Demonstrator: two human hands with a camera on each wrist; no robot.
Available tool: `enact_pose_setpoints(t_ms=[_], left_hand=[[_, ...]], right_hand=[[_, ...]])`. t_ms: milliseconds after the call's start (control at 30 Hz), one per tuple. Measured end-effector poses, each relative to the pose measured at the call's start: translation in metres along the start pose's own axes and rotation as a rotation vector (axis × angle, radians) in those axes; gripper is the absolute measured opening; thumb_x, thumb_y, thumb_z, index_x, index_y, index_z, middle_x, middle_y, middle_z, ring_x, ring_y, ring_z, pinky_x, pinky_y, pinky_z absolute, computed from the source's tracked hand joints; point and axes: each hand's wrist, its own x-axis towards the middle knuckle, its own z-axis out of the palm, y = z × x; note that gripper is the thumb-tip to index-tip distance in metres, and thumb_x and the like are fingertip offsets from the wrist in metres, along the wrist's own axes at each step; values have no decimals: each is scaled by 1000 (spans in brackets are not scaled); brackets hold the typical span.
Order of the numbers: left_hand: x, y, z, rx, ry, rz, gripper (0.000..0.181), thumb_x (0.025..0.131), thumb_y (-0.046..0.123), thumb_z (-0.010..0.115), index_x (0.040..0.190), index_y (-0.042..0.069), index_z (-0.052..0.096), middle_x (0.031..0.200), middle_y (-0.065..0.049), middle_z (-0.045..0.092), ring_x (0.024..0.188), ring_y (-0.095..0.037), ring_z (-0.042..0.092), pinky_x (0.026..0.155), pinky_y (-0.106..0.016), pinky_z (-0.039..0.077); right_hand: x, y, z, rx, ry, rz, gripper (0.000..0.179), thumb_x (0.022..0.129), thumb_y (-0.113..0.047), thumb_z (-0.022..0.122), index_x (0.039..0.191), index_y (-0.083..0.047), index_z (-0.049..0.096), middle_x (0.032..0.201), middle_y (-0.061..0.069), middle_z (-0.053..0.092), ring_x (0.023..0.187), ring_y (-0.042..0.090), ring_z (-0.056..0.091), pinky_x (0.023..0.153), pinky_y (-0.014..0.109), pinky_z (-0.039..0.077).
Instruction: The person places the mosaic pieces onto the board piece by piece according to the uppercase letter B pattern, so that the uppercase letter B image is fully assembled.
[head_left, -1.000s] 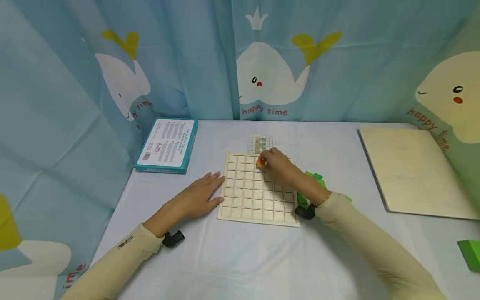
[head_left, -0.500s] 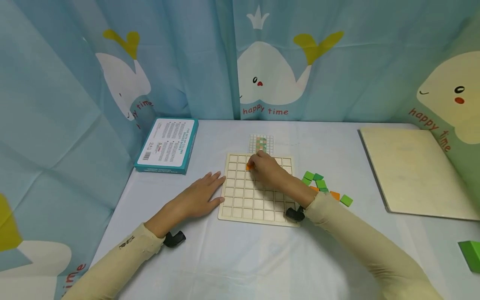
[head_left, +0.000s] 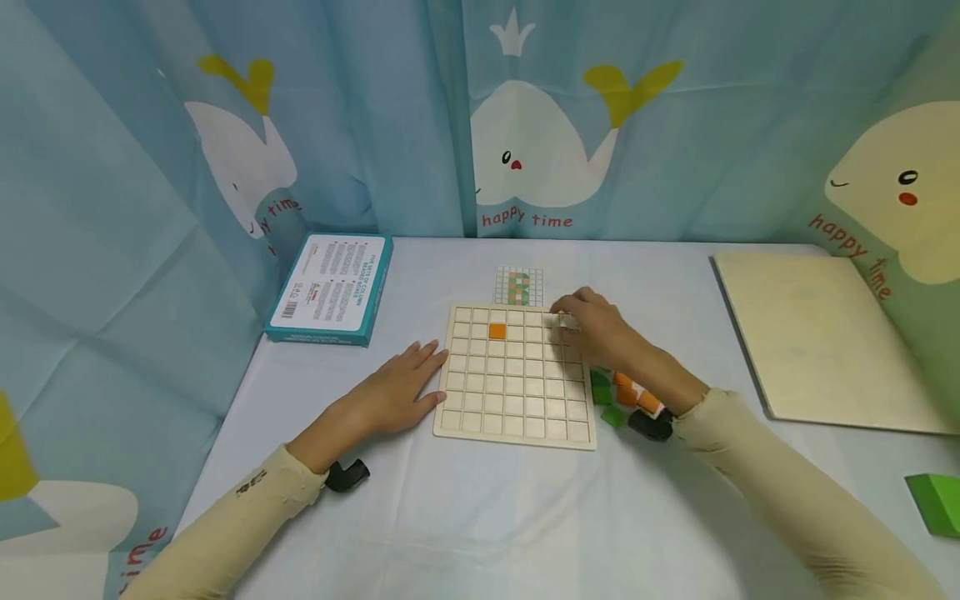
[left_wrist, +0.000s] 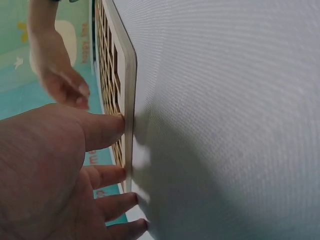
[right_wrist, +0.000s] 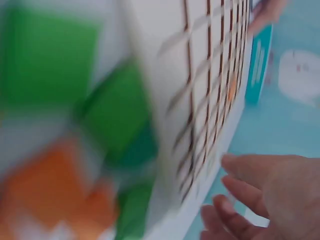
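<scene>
A wooden grid board (head_left: 516,375) lies on the table, with one orange square tile (head_left: 497,331) seated in a cell near its top. My left hand (head_left: 397,387) touches the board's left edge with fingers and thumb extended. In the left wrist view, its fingertips (left_wrist: 115,200) rest against the rim. Over the board's upper right corner hovers my right hand (head_left: 596,329), its fingers loosely bent and nothing visible between them. Green tiles (head_left: 602,387) and orange tiles (head_left: 637,396) lie to the right of the board, partly hidden under the right forearm.
A small printed pattern card (head_left: 519,286) lies just beyond the board. A teal box (head_left: 330,287) sits at the back left. At the right lies a large pale panel (head_left: 825,337); a green block (head_left: 935,504) is near the right edge. A blue curtain (head_left: 420,117) hangs behind.
My right hand carried the orange tile left across the top of the board and let go of it in a cell, then moved right. My left hand stayed at the board's edge.
</scene>
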Motion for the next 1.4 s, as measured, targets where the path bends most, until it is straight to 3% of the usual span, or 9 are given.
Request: enact_pose_setpoints(t_ms=[167,333,500,700,900,1100,1400], left_hand=[[-1,0,-2,0,-3,1,70,111,42,52,168,9,27,176,-14,20,162,-39,15,129,-59,22],[-1,0,-1,1,-6,-3,71,111,43,51,168,9,27,176,-14,19,163,-39,15,129,-59,22],[-1,0,0,-7,-4,-2,71,110,42,52,168,9,27,176,-15,19,163,-39,15,129,-59,22],[-2,1,-1,-22,-5,-1,71,111,42,52,168,10,27,176,-14,19,163,-38,14,129,-59,21],[-3,2,-2,-35,4,9,70,110,41,53,168,9,28,175,-15,20,163,-39,15,129,-60,21],[-1,0,0,-27,-1,9,71,111,42,52,168,10,26,176,-14,19,163,-38,14,129,-59,21],[-2,1,-1,-25,-1,5,70,111,42,51,168,10,26,176,-13,19,163,-38,14,129,-58,20]], right_hand=[[-22,35,-27,-8,-96,148,39,104,-15,67,134,9,56,130,33,53,118,47,54,101,63,48],[-37,57,-34,30,-173,228,38,104,-18,68,128,9,56,127,33,51,113,44,52,100,61,49],[-37,69,-27,58,-131,200,29,107,-14,64,124,8,58,122,30,53,105,39,50,93,56,49],[-34,70,-19,67,-98,201,35,106,-16,64,131,8,58,126,30,53,109,40,53,96,57,51],[-40,67,-14,54,-59,149,31,107,-9,60,133,10,57,128,34,49,115,47,55,98,61,51],[-39,73,-13,59,-18,119,29,109,-5,55,136,6,56,129,30,51,115,43,56,99,60,51],[-22,66,-8,71,16,149,33,109,-7,57,137,10,54,129,31,52,119,45,56,103,60,50]])
